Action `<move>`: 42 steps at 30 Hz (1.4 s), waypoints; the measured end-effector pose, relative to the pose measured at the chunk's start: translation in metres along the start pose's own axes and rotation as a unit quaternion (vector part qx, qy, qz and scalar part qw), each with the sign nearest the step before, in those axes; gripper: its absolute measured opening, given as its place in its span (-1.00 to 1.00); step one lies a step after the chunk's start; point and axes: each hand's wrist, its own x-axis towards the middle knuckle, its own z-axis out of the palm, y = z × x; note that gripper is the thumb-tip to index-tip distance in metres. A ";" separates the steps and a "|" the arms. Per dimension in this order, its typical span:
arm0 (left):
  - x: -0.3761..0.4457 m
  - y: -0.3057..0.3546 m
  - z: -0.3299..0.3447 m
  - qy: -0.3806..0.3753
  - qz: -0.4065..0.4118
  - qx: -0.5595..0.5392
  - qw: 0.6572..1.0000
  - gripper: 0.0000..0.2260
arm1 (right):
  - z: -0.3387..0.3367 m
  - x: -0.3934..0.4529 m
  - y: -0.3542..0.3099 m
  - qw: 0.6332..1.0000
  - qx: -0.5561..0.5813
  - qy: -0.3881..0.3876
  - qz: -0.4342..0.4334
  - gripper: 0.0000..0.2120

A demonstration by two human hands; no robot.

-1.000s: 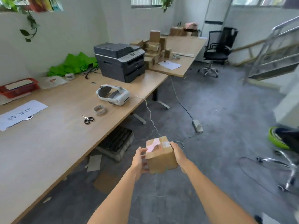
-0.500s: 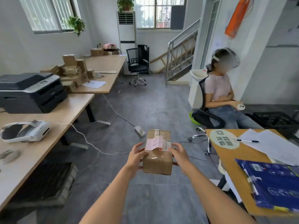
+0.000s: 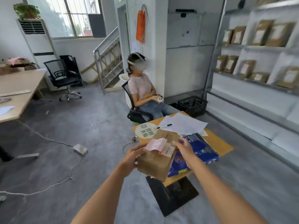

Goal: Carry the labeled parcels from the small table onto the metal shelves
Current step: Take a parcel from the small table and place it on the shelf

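Observation:
I hold a brown cardboard parcel (image 3: 155, 162) with a pink slip and a barcode label on top, in front of me at chest height. My left hand (image 3: 133, 156) grips its left side and my right hand (image 3: 184, 147) grips its right side. It hovers over the near corner of the small wooden table (image 3: 216, 143), where a blue plastic mailer (image 3: 199, 149) lies. The metal shelves (image 3: 258, 84) stand at the right and hold several brown parcels (image 3: 273, 33).
A person sits on an office chair (image 3: 137, 112) just behind the small table. Papers and a pen (image 3: 182, 123) lie on the table. Black crates (image 3: 192, 105) stand by the shelf. A long desk (image 3: 17, 88), a cable and power strip (image 3: 80, 149) lie left.
My view has swung from the long desk on the left to the small table and the shelves on the right. Both hands have kept hold of the parcel, now tilted.

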 end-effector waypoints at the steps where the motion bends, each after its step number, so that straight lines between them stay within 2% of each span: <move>1: 0.005 0.003 0.022 -0.020 -0.003 0.019 1.000 -0.75 | -0.029 0.002 0.003 1.000 -0.003 0.022 0.002 -0.57; 5: 0.020 0.016 0.112 -0.115 -0.009 0.075 0.990 -0.77 | -0.135 -0.003 0.019 0.992 0.044 0.116 0.030 -0.55; 9: 0.030 0.028 0.209 -0.207 0.013 0.134 0.969 -0.78 | -0.232 -0.028 0.035 0.972 0.096 0.207 0.063 -0.78; 12: 0.040 0.027 0.291 -0.259 0.018 0.189 0.947 -0.71 | -0.300 -0.060 0.041 0.954 0.144 0.253 0.070 -0.75; 14: 0.044 0.026 0.345 -0.278 0.047 0.199 0.939 -0.76 | -0.342 -0.079 0.051 0.937 0.153 0.306 0.069 -0.76; 16: 0.048 0.008 0.511 -0.400 0.069 0.255 0.878 -0.83 | -0.461 -0.119 0.075 0.850 0.238 0.468 0.052 -0.77; 18: 0.035 0.013 0.530 -0.357 0.118 0.250 0.892 -0.83 | -0.479 -0.127 0.075 0.837 0.244 0.487 0.059 -0.81; 20: 0.048 0.007 0.632 -0.395 0.131 0.253 0.874 -0.82 | -0.550 -0.121 0.087 0.773 0.270 0.572 0.040 -0.81; 26: 0.050 -0.005 0.640 -0.372 0.156 0.242 0.883 -0.78 | -0.555 -0.115 0.091 0.721 0.247 0.646 0.040 -0.76; 29: 0.046 -0.012 0.642 -0.404 0.133 0.247 0.871 -0.88 | -0.555 -0.117 0.096 0.703 0.236 0.669 0.050 -0.74; 33: 0.070 -0.015 0.715 -0.465 0.106 0.259 0.840 -0.76 | -0.602 -0.099 0.095 0.666 0.233 0.706 0.065 -0.73; 35: 0.077 -0.016 0.752 -0.492 0.085 0.272 0.823 -0.62 | -0.625 -0.099 0.091 0.669 0.223 0.704 0.079 -0.71; 38: 0.079 -0.020 0.802 -0.521 0.063 0.262 0.810 -0.47 | -0.654 -0.109 0.093 0.704 0.174 0.681 0.106 -0.67; 42: 0.064 -0.029 0.863 -0.559 0.057 0.263 0.784 -0.41 | -0.698 -0.137 0.105 0.736 0.085 0.654 0.156 -0.56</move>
